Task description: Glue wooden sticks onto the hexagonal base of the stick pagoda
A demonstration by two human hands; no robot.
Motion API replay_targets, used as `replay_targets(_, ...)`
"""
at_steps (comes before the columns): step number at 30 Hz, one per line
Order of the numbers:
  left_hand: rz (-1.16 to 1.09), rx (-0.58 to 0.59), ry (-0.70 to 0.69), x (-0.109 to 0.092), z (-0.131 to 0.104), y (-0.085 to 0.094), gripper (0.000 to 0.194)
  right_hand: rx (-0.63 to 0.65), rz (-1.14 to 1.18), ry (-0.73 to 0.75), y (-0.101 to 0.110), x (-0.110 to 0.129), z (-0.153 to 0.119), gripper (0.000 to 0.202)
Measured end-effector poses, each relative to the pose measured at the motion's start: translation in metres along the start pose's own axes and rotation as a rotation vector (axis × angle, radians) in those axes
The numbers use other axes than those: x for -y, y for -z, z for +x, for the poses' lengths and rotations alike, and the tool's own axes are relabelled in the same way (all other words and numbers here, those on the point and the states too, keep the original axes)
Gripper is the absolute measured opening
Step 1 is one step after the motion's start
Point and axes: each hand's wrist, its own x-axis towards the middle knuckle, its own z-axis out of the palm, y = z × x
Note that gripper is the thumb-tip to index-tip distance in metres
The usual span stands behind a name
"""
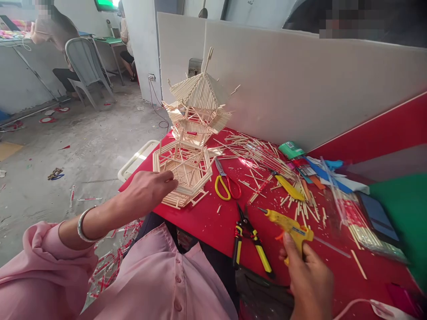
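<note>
My left hand [153,189], with a silver bangle at its wrist, reaches over the left rim of an octagonal wooden-stick frame [200,178]. Its fingers are pressed together; whatever they hold is too small to make out. Behind that frame rises a pagoda-like stick model [200,93] with a sloping roof and a tall spire. At the lower right, my right hand [308,275] is wrapped round the handle of a yellow glue gun [288,224], whose nozzle points left. A clear glue stick comes out of its back end.
On the red table [213,226] lie scissors [227,184], yellow-black pliers [248,242], a yellow cutter [289,186], loose sticks [260,155] and a phone [378,218]. A pale board [283,84] stands behind. People sit at tables at the back left.
</note>
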Motion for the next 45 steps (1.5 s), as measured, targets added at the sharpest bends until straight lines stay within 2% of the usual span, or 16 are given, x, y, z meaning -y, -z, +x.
replay_targets(3, 0.020, 0.025, 0.012, -0.002, 0.002, 0.001, 0.034, -0.019, 0.005, -0.022, 0.003, -0.037, 0.021, 0.053)
replay_targets(5, 0.028, 0.043, 0.015, -0.002, 0.003, 0.002, 0.033, -0.008, -0.222, -0.066, 0.006, -0.046, 0.029, 0.057)
replay_targets(8, 0.033, 0.062, 0.017, -0.003, 0.003, 0.004, 0.031, 0.045, -0.659, -0.093, 0.015, -0.036, 0.028, 0.065)
replay_targets(11, 0.018, 0.050, 0.028, -0.004, 0.003, 0.003, 0.029, -0.071, -0.781, 0.068, 0.022, -0.002, 0.010, 0.068)
replay_targets(13, -0.005, 0.031, 0.037, -0.005, 0.002, 0.002, 0.030, -0.152, -0.562, 0.339, 0.019, 0.030, -0.007, 0.055)
replay_targets(14, -0.020, 0.017, 0.039, -0.005, 0.002, 0.002, 0.032, -0.141, -0.403, 0.498, 0.014, 0.047, -0.017, 0.047)
replay_targets(17, -0.088, -0.096, 0.050, -0.005, -0.006, 0.003, 0.040, 0.135, -0.056, 0.911, -0.010, 0.103, -0.041, 0.023)
replay_targets(20, -0.242, -0.325, 0.137, -0.004, -0.024, 0.004, 0.031, 0.374, 0.085, 1.082, -0.034, 0.152, -0.050, 0.016)
replay_targets(23, -0.585, -0.488, 0.388, -0.008, -0.047, -0.004, 0.013, 0.522, 0.105, 1.017, -0.045, 0.186, -0.041, 0.018)
replay_targets(27, -1.466, -0.363, 0.868, -0.033, -0.059, -0.038, 0.032, 0.615, -0.038, 0.856, -0.042, 0.222, -0.020, 0.025)
replay_targets(30, -1.976, -0.320, 1.110, -0.056, -0.046, -0.058, 0.049, 0.678, -0.226, 0.923, -0.036, 0.258, -0.014, 0.027)
replay_targets(32, -2.146, -0.372, 1.160, -0.066, -0.032, -0.061, 0.056, 0.761, -0.384, 1.022, -0.038, 0.286, -0.015, 0.027)
replay_targets(34, -2.258, -0.403, 1.141, -0.070, -0.020, -0.058, 0.059, 0.875, -0.580, 1.108, -0.046, 0.312, -0.019, 0.026)
replay_targets(37, -2.344, -0.459, 1.104, -0.069, -0.010, -0.054, 0.051, 1.013, -0.867, 1.112, -0.066, 0.340, -0.024, 0.025)
replay_targets(41, -2.374, -0.562, 1.131, -0.069, -0.005, -0.058, 0.045, 1.094, -1.048, 1.057, -0.095, 0.352, -0.026, 0.022)
replay_targets(45, -2.417, -0.583, 1.137, -0.069, -0.002, -0.063, 0.050, 1.210, -1.085, 1.005, -0.112, 0.349, -0.026, 0.023)
